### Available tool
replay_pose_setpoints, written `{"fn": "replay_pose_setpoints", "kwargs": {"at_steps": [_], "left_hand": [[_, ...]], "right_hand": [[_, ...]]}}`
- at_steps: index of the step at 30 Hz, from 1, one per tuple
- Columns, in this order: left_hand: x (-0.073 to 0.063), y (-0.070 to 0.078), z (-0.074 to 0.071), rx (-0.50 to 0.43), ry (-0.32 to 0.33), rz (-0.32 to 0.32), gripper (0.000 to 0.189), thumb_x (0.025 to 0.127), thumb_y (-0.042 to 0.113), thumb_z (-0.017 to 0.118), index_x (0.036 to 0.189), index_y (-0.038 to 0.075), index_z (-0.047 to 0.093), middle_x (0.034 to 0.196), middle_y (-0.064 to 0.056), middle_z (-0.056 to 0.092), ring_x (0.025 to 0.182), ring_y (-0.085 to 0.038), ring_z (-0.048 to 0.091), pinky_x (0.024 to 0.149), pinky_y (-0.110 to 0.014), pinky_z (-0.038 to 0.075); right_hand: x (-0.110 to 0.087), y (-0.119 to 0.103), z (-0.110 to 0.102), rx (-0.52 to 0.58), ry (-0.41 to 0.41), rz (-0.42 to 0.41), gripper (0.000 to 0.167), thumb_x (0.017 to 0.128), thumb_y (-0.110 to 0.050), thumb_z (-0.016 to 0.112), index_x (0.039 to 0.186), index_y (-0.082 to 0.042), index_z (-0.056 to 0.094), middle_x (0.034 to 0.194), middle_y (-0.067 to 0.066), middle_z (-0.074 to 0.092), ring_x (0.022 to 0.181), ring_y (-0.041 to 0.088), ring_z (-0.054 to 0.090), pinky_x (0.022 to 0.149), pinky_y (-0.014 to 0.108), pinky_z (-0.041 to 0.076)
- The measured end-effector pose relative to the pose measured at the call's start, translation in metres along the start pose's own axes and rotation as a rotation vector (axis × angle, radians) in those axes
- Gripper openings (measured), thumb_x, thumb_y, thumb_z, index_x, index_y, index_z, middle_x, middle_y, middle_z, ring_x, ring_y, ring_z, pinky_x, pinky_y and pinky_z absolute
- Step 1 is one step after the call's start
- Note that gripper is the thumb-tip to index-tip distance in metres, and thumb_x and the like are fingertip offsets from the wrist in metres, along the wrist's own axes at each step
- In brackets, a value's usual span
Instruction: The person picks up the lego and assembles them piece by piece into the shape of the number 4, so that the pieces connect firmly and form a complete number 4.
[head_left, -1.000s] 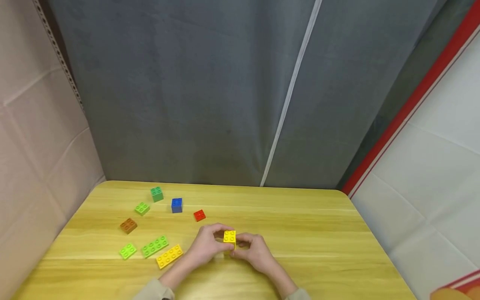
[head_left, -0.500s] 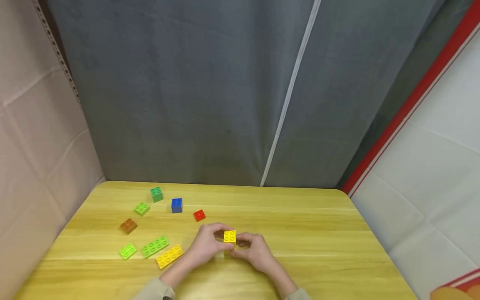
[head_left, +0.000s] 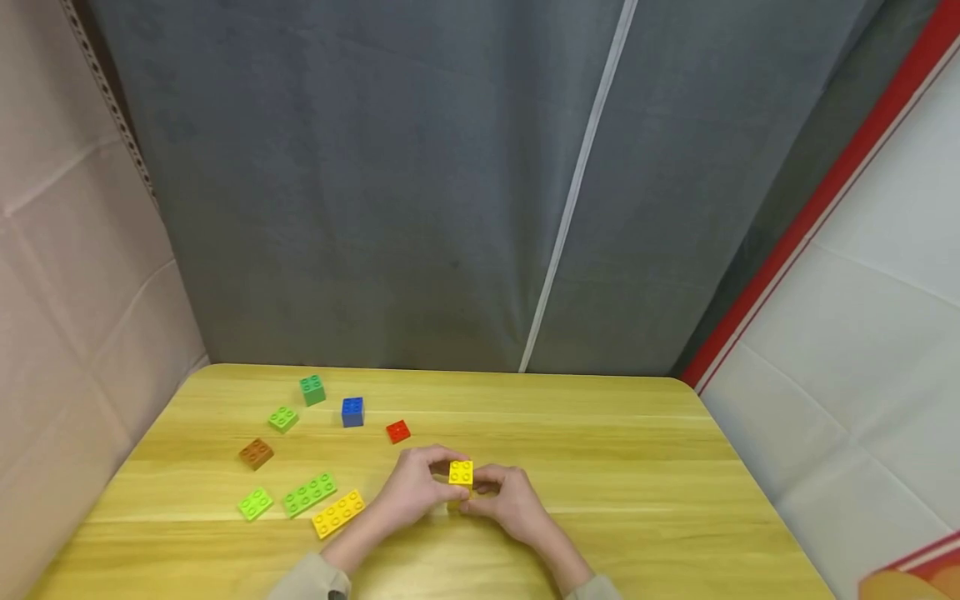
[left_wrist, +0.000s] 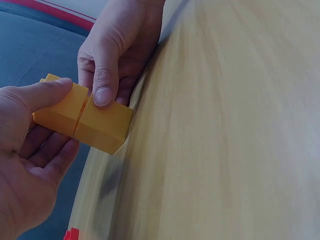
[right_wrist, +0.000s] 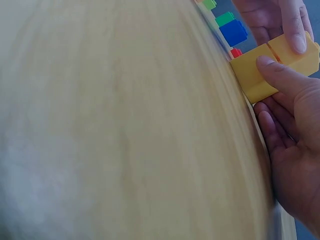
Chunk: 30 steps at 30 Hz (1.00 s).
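Two yellow bricks are stacked one on the other close over the wooden table (head_left: 637, 475), near its middle. My left hand (head_left: 412, 490) pinches the upper yellow brick (head_left: 461, 472), thumb on the near side, its studs facing up. Lower down, the right hand (head_left: 512, 507) grips the lower yellow brick (left_wrist: 107, 125) between thumb and fingers. In the left wrist view a narrow gap runs between the two bricks, wider at the thumb side, so the upper one sits slightly tilted. The right wrist view also shows both thumbs pressing on the bricks, with the seam between them.
Left of the hands lie a long yellow brick (head_left: 339, 513), a long lime brick (head_left: 310, 495) and a small lime brick (head_left: 256, 504). Farther back are brown (head_left: 257, 453), lime (head_left: 283, 419), green (head_left: 312, 390), blue (head_left: 352, 412) and red (head_left: 398, 431) bricks. A grey curtain (head_left: 375, 208) hangs behind.
The upper yellow brick has shifted very slightly to the right. Both hands keep nearly the same place and grip; the loose bricks lie as before.
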<state>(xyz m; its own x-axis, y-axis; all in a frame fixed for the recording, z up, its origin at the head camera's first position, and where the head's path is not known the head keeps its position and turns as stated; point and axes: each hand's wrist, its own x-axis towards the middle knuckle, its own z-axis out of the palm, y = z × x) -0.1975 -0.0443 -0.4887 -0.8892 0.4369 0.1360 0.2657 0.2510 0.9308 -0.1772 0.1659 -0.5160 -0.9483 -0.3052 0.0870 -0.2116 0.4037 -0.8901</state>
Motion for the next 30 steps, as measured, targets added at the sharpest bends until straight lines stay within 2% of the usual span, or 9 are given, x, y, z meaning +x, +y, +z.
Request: {"fn": "replay_pose_setpoints", "kwargs": {"at_steps": [8,19,24,30], "left_hand": [[0.0009,0.0018,0.0007,0.021,0.002,-0.002,0.039,0.079,0.01,0.089,0.115,0.007,0.075,0.11,-0.005,0.072,0.099,-0.023,0.068,0.079,-0.027,0.058],[0.0023,0.0035,-0.0006,0.068,-0.026,0.024,0.042,0.081,0.015,0.089,0.119,0.003,0.075,0.115,-0.003,0.072,0.107,-0.026,0.065,0.088,-0.037,0.058],[0.0031,0.0008,-0.0059,0.1,-0.055,0.065,0.04,0.086,0.024,0.085,0.118,0.003,0.075,0.114,-0.003,0.073,0.11,-0.027,0.066,0.094,-0.049,0.055],[0.0054,-0.0002,-0.005,0.076,-0.057,0.062,0.038,0.09,0.033,0.081,0.117,0.006,0.077,0.113,0.0,0.074,0.109,-0.023,0.066,0.094,-0.049,0.055]], "right_hand": [[0.0001,0.0006,-0.0002,-0.001,-0.004,-0.004,0.032,0.082,-0.019,0.088,0.111,-0.008,0.078,0.107,-0.001,0.075,0.093,0.013,0.067,0.084,0.027,0.056],[0.0006,-0.0005,-0.0034,-0.018,-0.017,0.006,0.03,0.083,-0.02,0.088,0.109,-0.011,0.079,0.107,-0.003,0.074,0.094,0.014,0.066,0.083,0.025,0.056],[0.0015,-0.0009,-0.0004,-0.021,-0.021,-0.008,0.03,0.083,-0.02,0.088,0.11,-0.01,0.079,0.106,-0.003,0.074,0.094,0.013,0.066,0.084,0.026,0.056],[0.0016,-0.0009,-0.0017,-0.041,-0.008,-0.004,0.03,0.083,-0.023,0.088,0.109,-0.013,0.079,0.105,-0.007,0.074,0.095,0.012,0.066,0.085,0.028,0.055]]}}
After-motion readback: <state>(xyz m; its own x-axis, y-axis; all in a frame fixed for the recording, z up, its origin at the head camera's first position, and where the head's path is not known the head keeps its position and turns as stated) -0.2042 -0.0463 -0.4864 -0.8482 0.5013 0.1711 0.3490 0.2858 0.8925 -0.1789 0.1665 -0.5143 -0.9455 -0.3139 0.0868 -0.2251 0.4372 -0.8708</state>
